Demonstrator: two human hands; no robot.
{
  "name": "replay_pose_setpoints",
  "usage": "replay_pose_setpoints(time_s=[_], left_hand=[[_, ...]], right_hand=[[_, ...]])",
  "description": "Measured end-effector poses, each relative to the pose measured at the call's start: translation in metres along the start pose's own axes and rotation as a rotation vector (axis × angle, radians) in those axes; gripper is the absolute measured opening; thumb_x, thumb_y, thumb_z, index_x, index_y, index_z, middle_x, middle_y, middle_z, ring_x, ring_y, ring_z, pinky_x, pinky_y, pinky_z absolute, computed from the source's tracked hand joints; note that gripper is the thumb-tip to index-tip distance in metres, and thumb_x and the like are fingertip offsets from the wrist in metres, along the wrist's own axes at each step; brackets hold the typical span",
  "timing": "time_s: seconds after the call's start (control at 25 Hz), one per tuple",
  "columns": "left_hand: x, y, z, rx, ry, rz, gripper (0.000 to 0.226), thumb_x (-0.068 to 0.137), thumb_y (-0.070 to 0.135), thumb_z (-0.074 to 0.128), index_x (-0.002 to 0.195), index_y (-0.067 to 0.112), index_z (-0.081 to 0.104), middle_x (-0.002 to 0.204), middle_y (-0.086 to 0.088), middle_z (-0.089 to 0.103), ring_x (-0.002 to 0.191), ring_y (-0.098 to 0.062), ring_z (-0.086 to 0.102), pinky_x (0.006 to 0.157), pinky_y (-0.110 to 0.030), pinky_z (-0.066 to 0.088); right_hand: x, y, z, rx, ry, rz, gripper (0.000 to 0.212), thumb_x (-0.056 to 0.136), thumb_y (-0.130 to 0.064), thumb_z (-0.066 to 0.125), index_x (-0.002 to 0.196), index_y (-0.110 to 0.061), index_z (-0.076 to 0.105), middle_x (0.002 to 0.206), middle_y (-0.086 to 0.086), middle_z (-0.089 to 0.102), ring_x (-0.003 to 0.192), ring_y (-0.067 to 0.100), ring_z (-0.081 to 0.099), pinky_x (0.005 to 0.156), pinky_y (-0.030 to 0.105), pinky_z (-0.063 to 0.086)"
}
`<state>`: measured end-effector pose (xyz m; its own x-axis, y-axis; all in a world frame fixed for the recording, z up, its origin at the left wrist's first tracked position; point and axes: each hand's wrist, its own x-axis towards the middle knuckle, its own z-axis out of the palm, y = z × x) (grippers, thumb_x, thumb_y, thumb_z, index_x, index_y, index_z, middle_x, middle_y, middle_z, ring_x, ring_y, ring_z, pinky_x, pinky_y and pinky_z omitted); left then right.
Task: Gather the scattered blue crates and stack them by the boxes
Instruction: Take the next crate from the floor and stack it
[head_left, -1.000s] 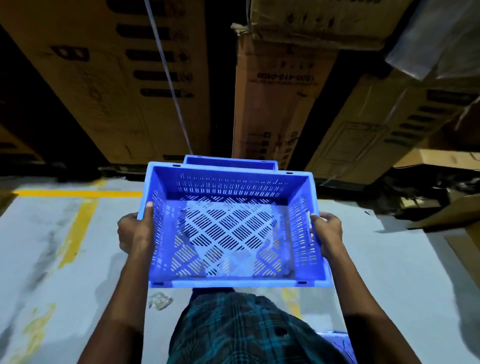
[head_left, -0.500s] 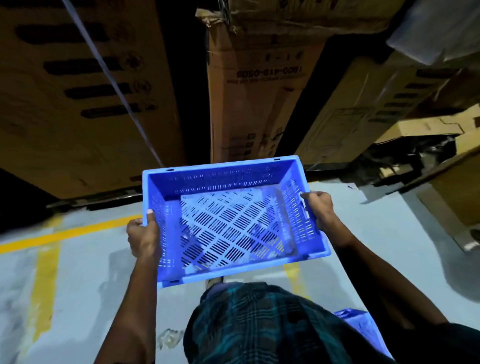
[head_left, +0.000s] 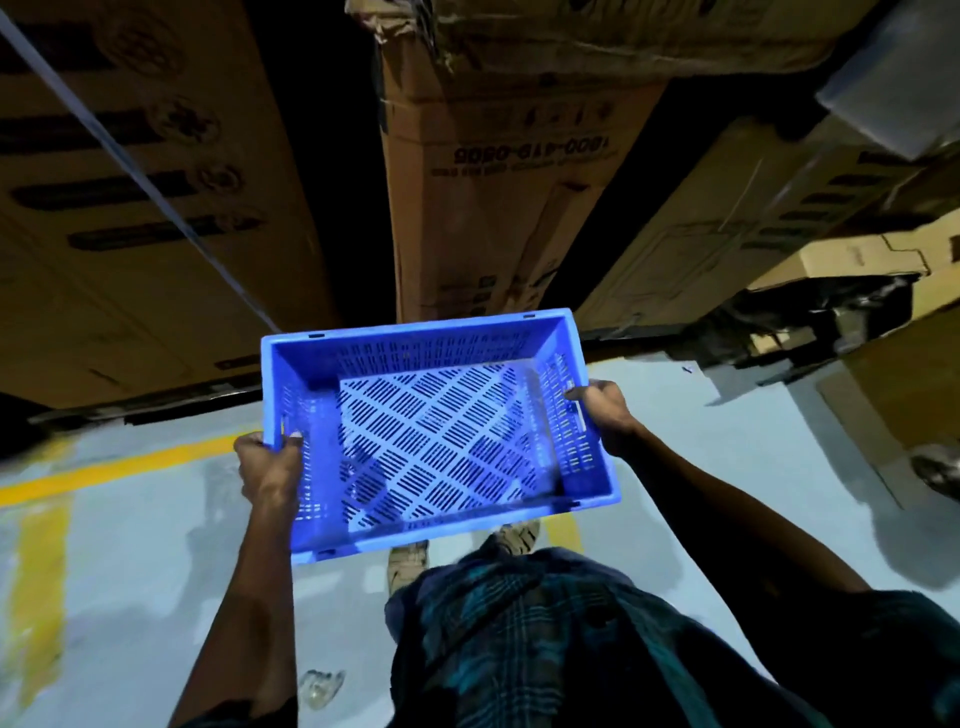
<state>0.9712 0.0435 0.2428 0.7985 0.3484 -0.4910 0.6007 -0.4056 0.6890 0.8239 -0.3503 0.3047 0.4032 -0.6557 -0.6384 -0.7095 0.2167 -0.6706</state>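
Fingers curled over both short sides of a blue crate (head_left: 436, 431), carried in the air.

Left hand (head_left: 270, 467) grips its left rim, right hand (head_left: 602, 415) the right wall; crate's empty, held above the grey floor (head_left: 130, 571), tall cardboard boxes (head_left: 498, 182) just ahead.

Crate (head_left: 436, 431) between both hands, above the floor (head_left: 130, 571), before stacked boxes (head_left: 498, 182).

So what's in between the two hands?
The blue crate. In the head view the left hand grips its left wall and the right hand grips its right wall, so the crate fills the gap.
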Motion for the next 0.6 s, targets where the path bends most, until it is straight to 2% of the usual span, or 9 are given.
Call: replay_pose_setpoints(time_s=[0.08, 0.16, 0.2, 0.28, 0.36, 0.4, 0.48, 0.6], left_hand=[[0.010, -0.007, 0.004, -0.027, -0.024, -0.019, 0.046, 0.077, 0.034, 0.074, 0.111, 0.014, 0.050, 0.102, -0.014, 0.065, 0.092, -0.033, 0.064, 0.092, -0.048, 0.053], [0.040, -0.040, 0.011, -0.050, -0.062, -0.077, 0.056, 0.066, 0.044, 0.075, 0.108, 0.012, 0.055, 0.100, -0.017, 0.069, 0.091, -0.037, 0.069, 0.084, -0.052, 0.056], [0.051, -0.051, 0.012, -0.043, -0.071, -0.083, 0.061, 0.062, 0.046, 0.075, 0.108, 0.010, 0.058, 0.102, -0.020, 0.070, 0.090, -0.039, 0.070, 0.078, -0.052, 0.058], [0.061, -0.055, 0.010, -0.094, -0.091, -0.078, 0.061, 0.064, 0.035, 0.077, 0.111, 0.001, 0.059, 0.102, -0.022, 0.069, 0.084, -0.036, 0.071, 0.069, -0.044, 0.060], [0.027, -0.014, -0.003, -0.129, -0.112, -0.050, 0.052, 0.074, 0.019, 0.075, 0.114, -0.005, 0.053, 0.100, -0.018, 0.063, 0.073, -0.025, 0.065, 0.059, -0.033, 0.057], [0.022, -0.007, -0.005, -0.126, -0.121, -0.031, 0.043, 0.079, 0.013, 0.073, 0.112, -0.001, 0.049, 0.100, -0.016, 0.059, 0.068, -0.020, 0.061, 0.057, -0.030, 0.055], [0.012, 0.003, -0.004, -0.116, -0.133, -0.010, 0.038, 0.085, 0.004, 0.069, 0.104, 0.014, 0.038, 0.104, -0.014, 0.051, 0.069, -0.016, 0.056, 0.062, -0.032, 0.053], [0.006, 0.000, -0.010, -0.063, -0.199, -0.003, 0.046, 0.089, 0.001, 0.066, 0.110, 0.014, 0.028, 0.109, -0.013, 0.048, 0.077, -0.018, 0.057, 0.071, -0.037, 0.053]], right_hand=[[0.008, -0.011, 0.003, -0.002, -0.021, -0.001, 0.017, 0.077, -0.002, 0.065, 0.094, 0.002, 0.065, 0.084, 0.017, 0.065, 0.072, 0.028, 0.061, 0.066, 0.039, 0.054], [0.015, -0.017, 0.007, 0.010, -0.037, -0.024, 0.006, 0.079, 0.001, 0.063, 0.084, -0.002, 0.063, 0.079, 0.016, 0.064, 0.068, 0.028, 0.060, 0.064, 0.036, 0.052], [0.017, -0.019, 0.008, 0.019, -0.056, -0.031, 0.009, 0.079, 0.003, 0.062, 0.077, -0.006, 0.063, 0.075, 0.014, 0.064, 0.068, 0.028, 0.059, 0.065, 0.037, 0.051], [0.020, -0.021, 0.011, 0.043, -0.106, -0.037, 0.015, 0.079, 0.004, 0.061, 0.076, -0.010, 0.065, 0.067, 0.008, 0.066, 0.063, 0.027, 0.060, 0.066, 0.037, 0.052], [0.023, -0.019, 0.016, 0.044, -0.121, -0.049, 0.014, 0.080, 0.002, 0.062, 0.085, -0.011, 0.064, 0.074, 0.008, 0.067, 0.065, 0.025, 0.061, 0.069, 0.041, 0.055], [0.025, -0.015, 0.017, 0.036, -0.114, -0.055, 0.015, 0.080, 0.000, 0.064, 0.088, -0.012, 0.062, 0.080, 0.010, 0.067, 0.070, 0.026, 0.062, 0.074, 0.046, 0.056], [0.027, -0.008, 0.015, -0.004, -0.094, -0.088, 0.018, 0.077, -0.006, 0.067, 0.089, -0.018, 0.062, 0.087, 0.008, 0.071, 0.074, 0.028, 0.066, 0.083, 0.050, 0.056], [0.021, 0.009, 0.002, -0.195, -0.123, -0.213, 0.036, 0.070, -0.016, 0.061, 0.104, -0.028, 0.066, 0.096, 0.004, 0.076, 0.083, 0.028, 0.073, 0.082, 0.049, 0.060]])
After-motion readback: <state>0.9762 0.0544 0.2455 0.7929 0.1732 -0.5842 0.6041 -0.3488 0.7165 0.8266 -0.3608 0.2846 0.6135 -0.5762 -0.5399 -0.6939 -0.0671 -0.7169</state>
